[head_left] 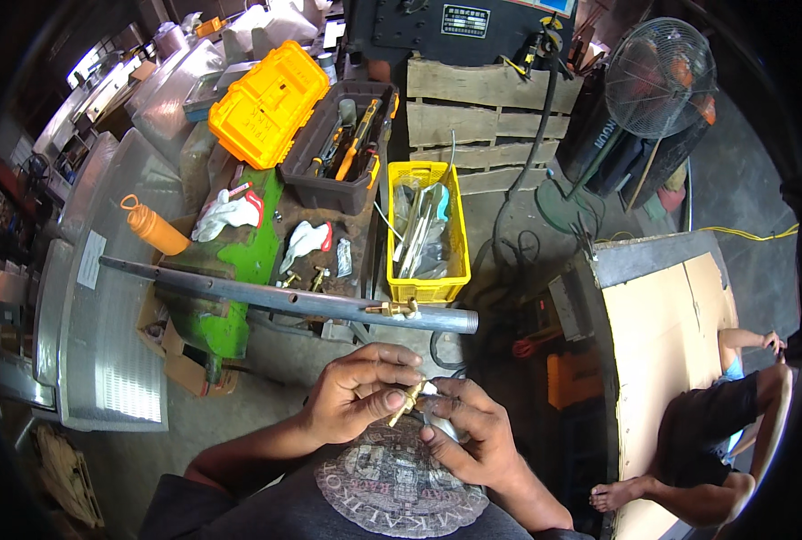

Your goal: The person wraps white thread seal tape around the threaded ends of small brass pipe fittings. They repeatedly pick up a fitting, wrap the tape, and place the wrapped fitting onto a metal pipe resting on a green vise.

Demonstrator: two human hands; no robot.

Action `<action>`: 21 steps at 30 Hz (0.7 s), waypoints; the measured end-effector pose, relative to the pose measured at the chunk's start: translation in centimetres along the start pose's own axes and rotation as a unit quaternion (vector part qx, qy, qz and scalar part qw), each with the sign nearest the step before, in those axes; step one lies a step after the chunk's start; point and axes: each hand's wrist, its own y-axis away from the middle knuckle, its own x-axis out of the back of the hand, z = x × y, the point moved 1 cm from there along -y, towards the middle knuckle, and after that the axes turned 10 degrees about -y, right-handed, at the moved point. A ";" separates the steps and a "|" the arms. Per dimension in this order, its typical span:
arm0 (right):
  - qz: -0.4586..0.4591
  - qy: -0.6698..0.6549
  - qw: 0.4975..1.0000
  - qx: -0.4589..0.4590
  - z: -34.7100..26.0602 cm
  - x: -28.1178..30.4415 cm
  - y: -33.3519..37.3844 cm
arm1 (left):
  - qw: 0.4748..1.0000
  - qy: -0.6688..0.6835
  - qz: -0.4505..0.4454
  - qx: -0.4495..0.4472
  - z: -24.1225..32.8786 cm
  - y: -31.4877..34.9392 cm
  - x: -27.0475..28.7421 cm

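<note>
My left hand (pixel 358 392) is closed on a small brass valve (pixel 405 409), pinched between thumb and fingers in front of my chest. White material shows at the valve's upper right end. My right hand (pixel 477 434) is closed beside it, its fingers around what looks like a roll of white thread tape (pixel 446 429), mostly hidden by them. Just beyond my hands lies a long grey metal pipe (pixel 320 295) with holes along it and a threaded right end. Another brass valve (pixel 390 309) sits on the pipe near that end.
Behind the pipe, a bench holds white gloves (pixel 307 245), brass fittings (pixel 319 278), an orange bottle (pixel 156 227) and an open toolbox (pixel 336 189). A yellow crate (pixel 428 290) stands right of it. Farther right are a fan (pixel 660 76), a cardboard-covered table (pixel 657 333) and another person's bare legs (pixel 689 499).
</note>
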 end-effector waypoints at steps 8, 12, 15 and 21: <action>-0.061 0.127 0.987 0.079 -0.3 0.5 -0.7 | 0.904 0.320 -0.181 0.219 -0.8 0.3 0.3; -0.084 0.155 0.980 0.096 -0.3 1.0 -1.1 | 0.925 0.256 -0.178 0.216 -0.7 0.1 0.4; -0.058 0.151 0.981 0.110 -0.2 0.8 -1.2 | 0.903 0.342 -0.135 0.224 -0.4 -0.1 0.1; 0.021 0.115 0.992 0.049 0.6 0.0 -0.9 | 0.888 0.390 -0.116 0.216 -0.7 -0.3 -0.2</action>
